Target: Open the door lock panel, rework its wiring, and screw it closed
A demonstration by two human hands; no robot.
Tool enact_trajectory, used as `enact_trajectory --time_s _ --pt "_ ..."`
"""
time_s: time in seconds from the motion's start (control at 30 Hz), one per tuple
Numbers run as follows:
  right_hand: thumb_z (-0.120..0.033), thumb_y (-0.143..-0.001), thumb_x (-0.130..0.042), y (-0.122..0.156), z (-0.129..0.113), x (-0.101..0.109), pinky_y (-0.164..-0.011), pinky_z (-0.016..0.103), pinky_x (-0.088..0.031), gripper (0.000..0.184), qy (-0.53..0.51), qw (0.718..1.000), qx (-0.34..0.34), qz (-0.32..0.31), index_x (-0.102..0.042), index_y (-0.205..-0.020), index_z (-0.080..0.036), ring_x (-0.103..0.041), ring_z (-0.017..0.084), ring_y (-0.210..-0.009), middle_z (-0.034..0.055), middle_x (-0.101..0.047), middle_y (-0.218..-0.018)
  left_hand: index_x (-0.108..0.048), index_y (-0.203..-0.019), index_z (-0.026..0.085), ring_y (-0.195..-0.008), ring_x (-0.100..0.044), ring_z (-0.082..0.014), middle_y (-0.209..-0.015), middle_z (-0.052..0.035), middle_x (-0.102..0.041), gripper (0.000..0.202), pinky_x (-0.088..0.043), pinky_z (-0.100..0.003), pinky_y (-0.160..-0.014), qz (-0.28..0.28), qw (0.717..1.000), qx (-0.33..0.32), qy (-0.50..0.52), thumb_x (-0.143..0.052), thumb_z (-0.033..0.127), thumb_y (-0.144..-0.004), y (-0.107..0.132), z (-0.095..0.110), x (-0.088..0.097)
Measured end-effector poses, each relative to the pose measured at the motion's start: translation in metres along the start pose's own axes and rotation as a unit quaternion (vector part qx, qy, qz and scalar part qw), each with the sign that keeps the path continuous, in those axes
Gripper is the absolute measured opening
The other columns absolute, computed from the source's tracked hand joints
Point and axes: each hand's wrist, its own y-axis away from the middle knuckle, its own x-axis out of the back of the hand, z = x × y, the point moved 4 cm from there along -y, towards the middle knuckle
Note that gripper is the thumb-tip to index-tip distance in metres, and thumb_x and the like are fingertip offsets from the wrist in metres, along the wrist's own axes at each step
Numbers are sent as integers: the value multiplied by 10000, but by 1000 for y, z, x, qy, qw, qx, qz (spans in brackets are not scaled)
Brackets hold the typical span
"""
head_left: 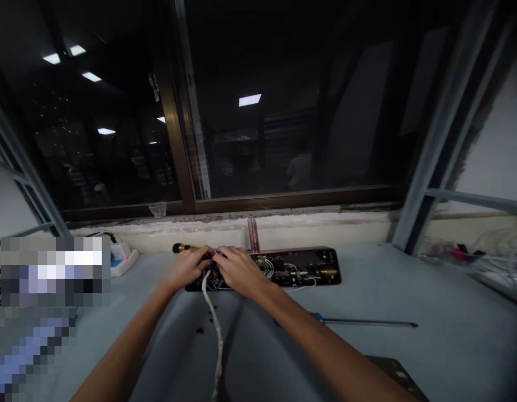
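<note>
Fingers of left hand (188,267) and right hand (238,269): bent, tips held close together; any pinch cannot be told. Palms are turned down, forearms angled inward. Long black rounded casing (339,273): placed by the surface's (451,346) far edge, already uncovered, wiring (268,268) exposed; closure judged not yet done. Toward the near edge: knobbly white cord (219,335), small black loose parts (200,330), blue-handled long-shafted screwdriver (367,322).
</note>
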Motion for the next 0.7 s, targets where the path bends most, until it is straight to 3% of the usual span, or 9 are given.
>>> enact_trajectory --time_s 0.13,0.43,0.53,0.7 --pt "-145 -805 -481 -3 -7 1 -766 327 -387 141 52 998 33 0 -578 -907 -143 -485 204 -895 81 -551 -989 -525 -979 228 -905 -583 -178 -952 -23 -642 182 -411 -257 -776 0 1000 8 -6 -458 257 -812 2 -1 -2" --pt "-64 -816 -402 -12 -34 -10 -661 367 -392 219 132 989 30 54 -620 -827 -64 -491 227 -788 126 -580 -788 -560 -1022 208 -912 -583 -235 -955 -67 -654 348 -407 -300 -772 7 999 46 -3 -502 131 -688 1 0 -2" --pt "-56 -793 -431 -14 -37 -11 -623 346 -392 194 141 987 12 75 -624 -781 -61 -495 220 -745 123 -577 -733 -600 -1000 222 -932 -581 -213 -978 -41 -660 368 -407 -278 -798 4 999 44 25 -495 114 -664 -3 0 1" --pt "-50 -771 -464 -12 -34 -12 -607 315 -395 166 145 984 25 99 -622 -728 -78 -497 198 -710 95 -572 -689 -661 -915 195 -806 -613 -163 -857 -8 -694 381 -436 -232 -753 0 996 52 78 -456 74 -617 -11 -4 2"
